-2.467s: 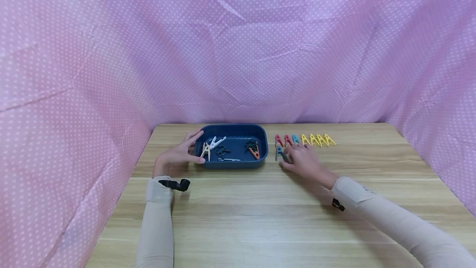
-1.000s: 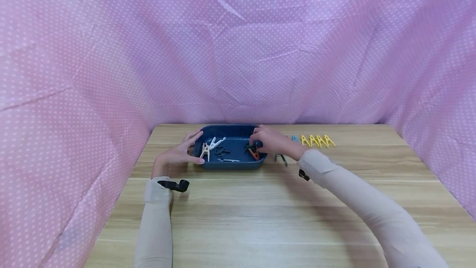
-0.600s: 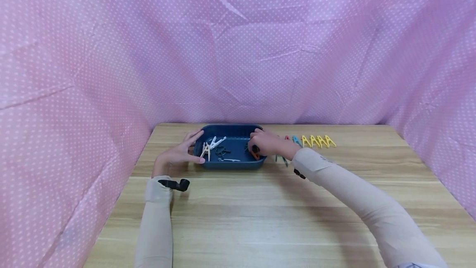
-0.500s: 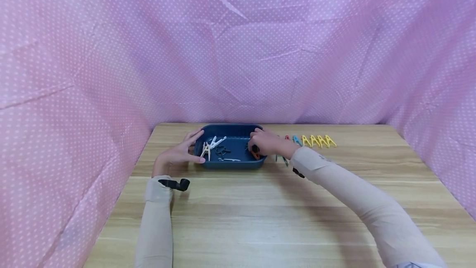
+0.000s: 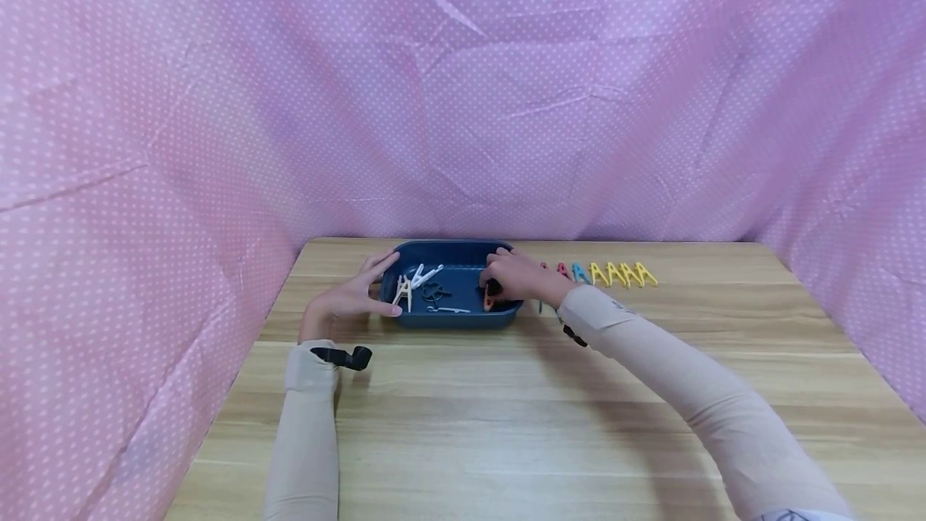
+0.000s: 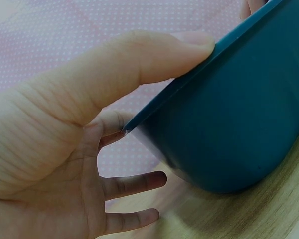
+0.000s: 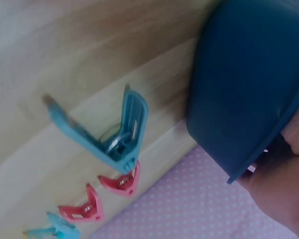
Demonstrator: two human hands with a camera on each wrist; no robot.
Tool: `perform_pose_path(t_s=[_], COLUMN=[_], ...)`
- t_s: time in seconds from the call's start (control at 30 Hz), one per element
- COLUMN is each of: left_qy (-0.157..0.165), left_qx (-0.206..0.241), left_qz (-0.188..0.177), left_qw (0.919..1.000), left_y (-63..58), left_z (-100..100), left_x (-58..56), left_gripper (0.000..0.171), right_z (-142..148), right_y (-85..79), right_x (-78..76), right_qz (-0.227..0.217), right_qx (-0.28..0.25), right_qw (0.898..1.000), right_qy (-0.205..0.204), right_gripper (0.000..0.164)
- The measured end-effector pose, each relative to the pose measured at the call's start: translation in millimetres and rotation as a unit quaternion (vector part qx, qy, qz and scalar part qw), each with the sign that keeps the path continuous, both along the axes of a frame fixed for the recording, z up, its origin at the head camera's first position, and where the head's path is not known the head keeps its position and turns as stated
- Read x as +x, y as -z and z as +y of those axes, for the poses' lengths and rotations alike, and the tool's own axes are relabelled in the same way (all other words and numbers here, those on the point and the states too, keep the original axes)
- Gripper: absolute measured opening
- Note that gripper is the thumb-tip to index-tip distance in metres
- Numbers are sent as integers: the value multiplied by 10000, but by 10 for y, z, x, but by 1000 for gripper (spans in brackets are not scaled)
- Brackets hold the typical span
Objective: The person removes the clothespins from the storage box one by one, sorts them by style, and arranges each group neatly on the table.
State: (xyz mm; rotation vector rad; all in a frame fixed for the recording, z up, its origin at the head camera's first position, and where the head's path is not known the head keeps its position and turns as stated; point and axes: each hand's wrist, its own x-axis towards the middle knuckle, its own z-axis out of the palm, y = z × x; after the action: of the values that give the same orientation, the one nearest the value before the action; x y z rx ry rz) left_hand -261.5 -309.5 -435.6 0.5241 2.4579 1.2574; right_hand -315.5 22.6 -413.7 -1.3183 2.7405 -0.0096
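A dark blue plastic tub (image 5: pixel 448 321) stands at the back of the table. My left hand (image 5: pixel 350 296) spans its left end, thumb on the rim, with straight, spread fingers (image 6: pixel 134 184) behind it. My right hand (image 5: pixel 515 276) reaches over the right end into the tub; its fingertips are hidden. Just below that hand an orange clip (image 5: pixel 488 298) shows, tilted. Further left in the tub lie a white clip (image 5: pixel 428 276), a cream clip (image 5: pixel 403 293), a dark green clip (image 5: pixel 434 291) and a thin white piece (image 5: pixel 450 310).
Right of the tub runs a row of clips: red clips (image 7: pixel 120 184), a blue clip (image 5: pixel 579 272) and several yellow clips (image 5: pixel 612 274). A teal clip (image 7: pixel 127 155) lies in front of it, partly behind my right wrist in the head view. Pink dotted cloth (image 5: pixel 463 103) hangs behind.
My right hand has left the clip row on the table and moved left into the tub. The orange clip there has turned slightly. My left hand keeps its place at the tub.
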Motion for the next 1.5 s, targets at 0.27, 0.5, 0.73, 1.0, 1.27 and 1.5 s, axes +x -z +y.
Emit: perform_pose_path(t_s=[0.27, 0.5, 0.73, 1.0, 1.27, 1.5], left_qy=[59, 98, 115, 35, 92, 71], left_qx=[-28, -85, 21, 112, 98, 123], left_qz=[26, 71, 64, -41, 41, 47], left_qw=[10000, 9999, 9999, 9999, 9999, 9999], left_y=[2, -18, -28, -40, -38, -31], left_z=[-1, 13, 16, 22, 13, 8], left_x=[-14, 0, 20, 30, 35, 43], left_gripper=[107, 105, 103, 104, 104, 104], right_z=[-25, -15, -26, -22, -17, 4], right_y=[43, 3, 4, -4, -59, -113], right_x=[40, 32, 57, 80, 123, 169], right_qz=[-5, 162, 69, 179, 349, 370], right_qx=[-88, 128, 241, -174, -386, -902], right_qw=[9998, 9992, 9989, 9987, 9979, 9947], right_qy=[172, 336, 389, 436, 397, 328], right_gripper=[27, 31, 24, 22, 27, 27])
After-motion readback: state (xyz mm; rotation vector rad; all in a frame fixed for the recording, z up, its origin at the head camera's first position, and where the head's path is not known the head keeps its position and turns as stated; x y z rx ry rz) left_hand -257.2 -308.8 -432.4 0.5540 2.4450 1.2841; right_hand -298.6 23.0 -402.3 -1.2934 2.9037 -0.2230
